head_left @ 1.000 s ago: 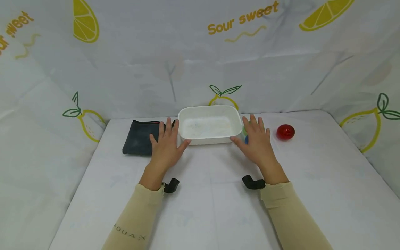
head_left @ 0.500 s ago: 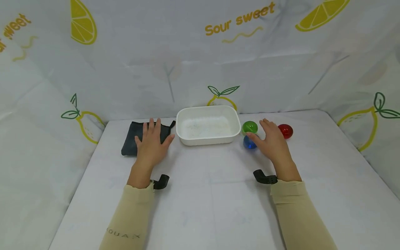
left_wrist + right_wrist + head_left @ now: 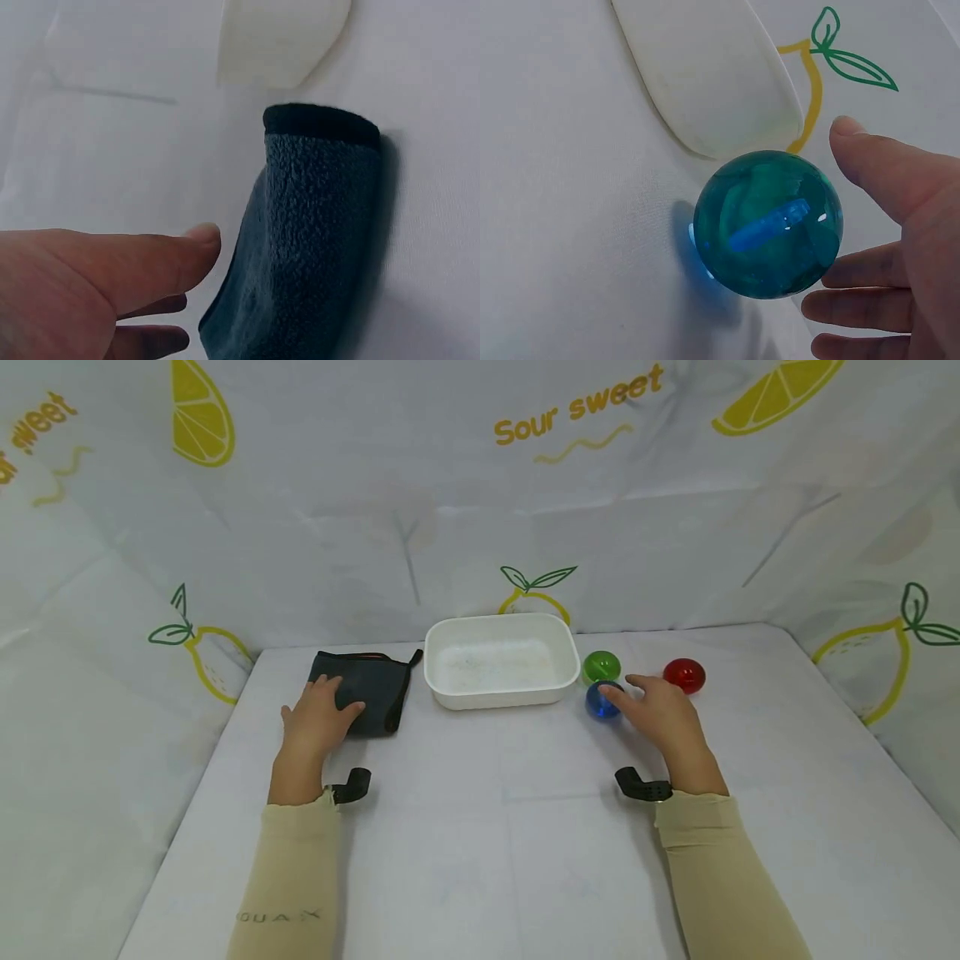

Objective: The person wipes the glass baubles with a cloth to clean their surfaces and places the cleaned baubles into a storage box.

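A dark zip pouch (image 3: pixel 375 697) with a small loop lies left of the white tray. My left hand (image 3: pixel 312 725) is at the pouch's left side, fingers spread and slightly bent. In the left wrist view, the thumb (image 3: pixel 161 262) stands apart from the fuzzy blue-grey pouch (image 3: pixel 315 225). My right hand (image 3: pixel 666 718) is beside a clear blue ball (image 3: pixel 602 702), with thumb and fingers spread apart. The right wrist view has a gap between thumb and ball (image 3: pixel 769 225); whether the fingers touch it I cannot tell.
Between the hands, at the back, stands a white rectangular tray (image 3: pixel 502 700). A green ball (image 3: pixel 602 667) sits just behind the blue one, and a red ball (image 3: pixel 684 676) is to the right. A white lemon-print cloth (image 3: pixel 465 543) hangs behind the table.
From beside the tray, my left hand has moved left across the pouch to its left side. My right hand has shifted right and settled beside the blue ball. The tray and balls stay put.
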### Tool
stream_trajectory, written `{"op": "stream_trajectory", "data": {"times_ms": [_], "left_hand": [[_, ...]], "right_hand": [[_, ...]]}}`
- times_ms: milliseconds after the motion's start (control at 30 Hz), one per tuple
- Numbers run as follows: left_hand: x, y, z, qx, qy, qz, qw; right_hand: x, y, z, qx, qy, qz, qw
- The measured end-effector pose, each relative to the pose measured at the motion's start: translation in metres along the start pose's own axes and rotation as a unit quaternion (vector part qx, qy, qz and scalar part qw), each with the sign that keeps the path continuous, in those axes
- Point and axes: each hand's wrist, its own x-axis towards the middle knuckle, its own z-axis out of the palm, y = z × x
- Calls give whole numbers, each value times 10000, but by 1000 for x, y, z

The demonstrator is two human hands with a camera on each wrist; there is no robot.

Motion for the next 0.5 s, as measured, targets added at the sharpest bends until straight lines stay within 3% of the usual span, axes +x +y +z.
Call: {"op": "stream_trajectory", "data": {"times_ms": [367,500], "left_hand": [[12,-17,13,73,-366,-169,9992],[11,-20,11,105,-446,-150,9988]], "right_hand": [[3,5,5,-100,-186,-54,9998],[4,4,5,-93,-222,-84,9997]]}}
